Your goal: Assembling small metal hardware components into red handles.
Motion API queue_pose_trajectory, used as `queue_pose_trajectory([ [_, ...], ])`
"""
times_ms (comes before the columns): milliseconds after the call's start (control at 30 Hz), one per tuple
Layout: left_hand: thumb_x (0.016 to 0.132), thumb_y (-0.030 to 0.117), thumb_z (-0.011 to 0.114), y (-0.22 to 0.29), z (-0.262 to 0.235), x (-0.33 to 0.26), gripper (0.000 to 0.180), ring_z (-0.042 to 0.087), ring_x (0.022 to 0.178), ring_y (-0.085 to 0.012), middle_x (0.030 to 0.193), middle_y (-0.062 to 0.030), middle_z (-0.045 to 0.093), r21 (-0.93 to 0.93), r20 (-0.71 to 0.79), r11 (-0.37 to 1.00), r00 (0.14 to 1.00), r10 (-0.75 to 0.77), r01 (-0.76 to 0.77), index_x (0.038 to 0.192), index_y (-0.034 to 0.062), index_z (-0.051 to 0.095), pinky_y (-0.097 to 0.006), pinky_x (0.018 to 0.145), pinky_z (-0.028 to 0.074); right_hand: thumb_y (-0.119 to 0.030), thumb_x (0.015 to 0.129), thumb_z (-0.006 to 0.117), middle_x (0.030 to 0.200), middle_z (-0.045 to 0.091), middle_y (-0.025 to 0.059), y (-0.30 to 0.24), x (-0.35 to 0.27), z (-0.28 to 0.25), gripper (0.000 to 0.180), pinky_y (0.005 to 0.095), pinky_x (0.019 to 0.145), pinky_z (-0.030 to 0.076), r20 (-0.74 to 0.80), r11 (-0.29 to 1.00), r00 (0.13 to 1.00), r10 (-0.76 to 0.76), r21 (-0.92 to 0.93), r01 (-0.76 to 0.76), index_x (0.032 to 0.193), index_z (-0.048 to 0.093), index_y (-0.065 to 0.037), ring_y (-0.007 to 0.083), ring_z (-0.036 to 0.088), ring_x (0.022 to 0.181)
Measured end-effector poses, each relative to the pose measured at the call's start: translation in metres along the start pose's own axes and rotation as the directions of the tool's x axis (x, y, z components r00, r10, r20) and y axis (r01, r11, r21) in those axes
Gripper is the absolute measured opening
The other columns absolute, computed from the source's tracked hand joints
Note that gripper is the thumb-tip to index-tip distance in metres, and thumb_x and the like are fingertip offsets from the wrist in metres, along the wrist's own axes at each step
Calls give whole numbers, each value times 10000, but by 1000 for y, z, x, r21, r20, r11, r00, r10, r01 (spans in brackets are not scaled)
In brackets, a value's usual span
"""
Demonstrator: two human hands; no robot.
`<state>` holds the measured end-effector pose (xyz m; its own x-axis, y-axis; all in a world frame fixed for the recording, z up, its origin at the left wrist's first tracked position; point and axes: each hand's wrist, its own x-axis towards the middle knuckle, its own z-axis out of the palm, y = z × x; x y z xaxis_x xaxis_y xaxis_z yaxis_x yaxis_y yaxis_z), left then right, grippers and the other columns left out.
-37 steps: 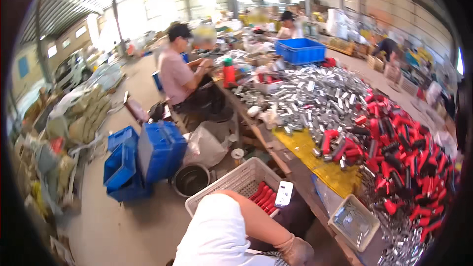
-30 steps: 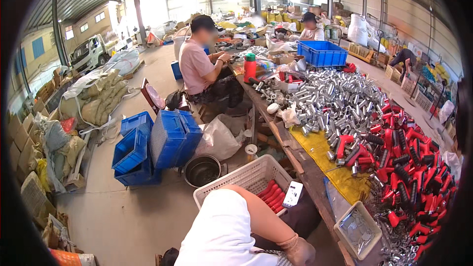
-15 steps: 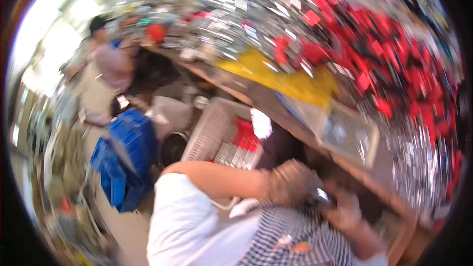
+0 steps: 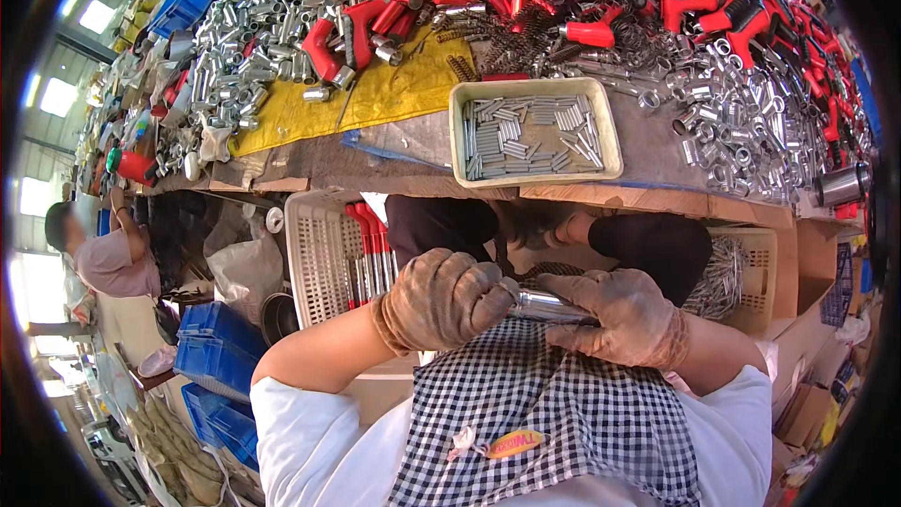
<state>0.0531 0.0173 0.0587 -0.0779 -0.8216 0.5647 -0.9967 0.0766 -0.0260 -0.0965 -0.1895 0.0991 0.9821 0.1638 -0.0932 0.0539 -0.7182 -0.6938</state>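
Observation:
Both gloved hands meet over my lap, in front of the checked apron. My left hand (image 4: 446,302) is closed in a fist round one end of a shiny metal tube (image 4: 544,307). Against the other end lies my right hand (image 4: 624,317), its fingers laid along the tube and its thumb side on top. A dark coiled piece, perhaps a spring (image 4: 554,269), shows just behind the tube; whether it joins it, I cannot tell. On the table edge ahead stands a cream tray (image 4: 610,169) with short metal pins inside.
Red and black gun-shaped handles (image 4: 591,30) heap across the far table, with loose metal sleeves (image 4: 737,131) at right. A yellow cloth (image 4: 375,99) lies left of the tray. Below stand a pale crate (image 4: 310,258) with red-ended rods and blue bins (image 4: 216,347). Another person (image 4: 117,258) works at far left.
My view has swung right and steadied from a blur, so the table now lies straight ahead. Both hands stay together at the metal tube over my lap.

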Motion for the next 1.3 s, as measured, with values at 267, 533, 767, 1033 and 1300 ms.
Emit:
queue_pose_trajectory([
  [267,730,240,664,10,-9,15,123,615,641,-182,761,-37,631,-112,495,987,868,-42,112,799,138,661,-318,541,497,-290,799,695,876,660,177,18,-3,13,387,381,692,529,51,980,999,-4,199,-6,1100,641,-53,315,656,779],
  [533,712,265,658,23,44,-10,295,640,684,-283,719,-164,647,-421,407,858,906,-113,296,824,-8,664,-387,638,513,-300,899,553,1225,506,115,156,-33,70,483,435,939,312,569,923,768,-295,-39,383,1308,352,-139,269,493,1106],
  [767,779,388,648,20,42,-31,361,654,806,-352,809,-186,669,-514,509,753,853,-117,410,834,33,682,-455,708,527,-402,938,530,1464,375,75,160,36,69,703,461,1154,152,780,997,622,75,-47,-61,1487,134,-213,247,360,1345],
  [1033,670,242,697,21,52,-32,312,650,743,-328,752,-196,656,-664,580,431,785,-218,611,812,-32,653,-398,663,512,-354,939,532,1393,462,76,118,36,65,568,473,1092,270,671,996,741,-28,85,-40,1427,296,-184,258,441,1278],
  [1300,754,366,688,17,37,-33,321,653,772,-317,803,-171,674,-652,516,549,836,-184,523,867,65,703,-422,676,512,-346,938,527,1366,492,87,116,65,93,519,467,1071,307,611,992,785,-99,125,27,1393,363,-157,258,465,1258],
])
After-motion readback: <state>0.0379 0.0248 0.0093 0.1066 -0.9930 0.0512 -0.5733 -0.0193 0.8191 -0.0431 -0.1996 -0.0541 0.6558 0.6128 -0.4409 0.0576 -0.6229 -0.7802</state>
